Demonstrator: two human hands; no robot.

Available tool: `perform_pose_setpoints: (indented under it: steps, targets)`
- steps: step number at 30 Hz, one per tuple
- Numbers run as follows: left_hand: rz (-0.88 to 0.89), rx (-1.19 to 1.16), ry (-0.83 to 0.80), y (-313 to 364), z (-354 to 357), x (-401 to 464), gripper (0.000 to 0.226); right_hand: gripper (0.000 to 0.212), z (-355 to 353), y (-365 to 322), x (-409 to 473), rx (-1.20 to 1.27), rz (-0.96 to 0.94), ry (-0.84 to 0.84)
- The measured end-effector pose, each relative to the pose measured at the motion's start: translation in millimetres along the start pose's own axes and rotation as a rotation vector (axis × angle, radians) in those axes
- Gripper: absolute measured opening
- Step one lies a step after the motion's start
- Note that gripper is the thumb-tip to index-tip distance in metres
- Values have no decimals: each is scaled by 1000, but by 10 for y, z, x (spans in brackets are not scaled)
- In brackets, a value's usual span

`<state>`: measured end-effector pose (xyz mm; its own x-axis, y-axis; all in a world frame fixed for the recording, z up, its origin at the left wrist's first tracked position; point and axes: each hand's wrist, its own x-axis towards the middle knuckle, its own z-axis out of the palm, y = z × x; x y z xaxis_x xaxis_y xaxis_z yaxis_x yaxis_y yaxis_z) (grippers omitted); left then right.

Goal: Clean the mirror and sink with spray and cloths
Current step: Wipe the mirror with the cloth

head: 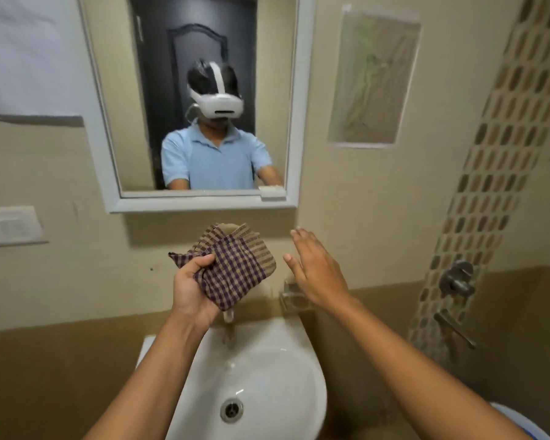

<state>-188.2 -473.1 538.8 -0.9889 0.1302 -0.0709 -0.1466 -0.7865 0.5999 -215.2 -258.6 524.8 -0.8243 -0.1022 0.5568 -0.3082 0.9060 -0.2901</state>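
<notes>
Cloth (235,268) first: it is a checked one, brown and dark purple, bunched in my left hand (192,287), which grips it with the fingers curled into its lower left folds while the rest fans up and to the right. I hold it above the back of the white sink (299,369), over the tap (228,325), which is mostly hidden behind the cloth and blurred. My right hand (318,268) is beside the cloth, apart from it, fingers straight and loosely spread, palm turned toward the cloth, holding nothing. The drain (231,409) sits in the bottom of the basin. Up on the wall the white-framed mirror (204,198) hangs above both hands and shows a person in a light blue shirt with a white headset. To the right, on the mosaic tile strip, are a metal wall valve (457,279) and a metal lever (454,330) below it.
</notes>
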Motion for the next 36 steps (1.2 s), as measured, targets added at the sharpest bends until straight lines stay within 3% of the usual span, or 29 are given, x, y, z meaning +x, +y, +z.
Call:
perform_pose_setpoints:
  steps: [6, 13, 18, 21, 31, 32, 36]
  targets:
    - [167, 1, -64, 741, 203, -22, 47, 57, -246, -427, 544, -59, -105, 98]
    - [433, 9, -99, 1452, 539, 123, 39, 57, -606, -596, 1167, -49, -168, 256]
    - [628, 79, -87, 1844, 842, 255, 44, 58, -908, -630, 1635, -79, -216, 363]
    - [713, 161, -114, 1960, 1120, 258, 34, 58, -1047, -591, 1967, -97, -227, 404]
    - [1203, 402, 114, 2305, 2090, 520, 8, 65, -1617, -539, 2691, -107, -299, 552]
    - [1260, 462, 151, 2368, 2129, 589, 10, 63, -1625, -525, 2729, -85, -302, 559]
    - [1440, 831, 329, 2689, 2136, 990, 79, 59, -1581, -492, 2820, -17, -346, 633]
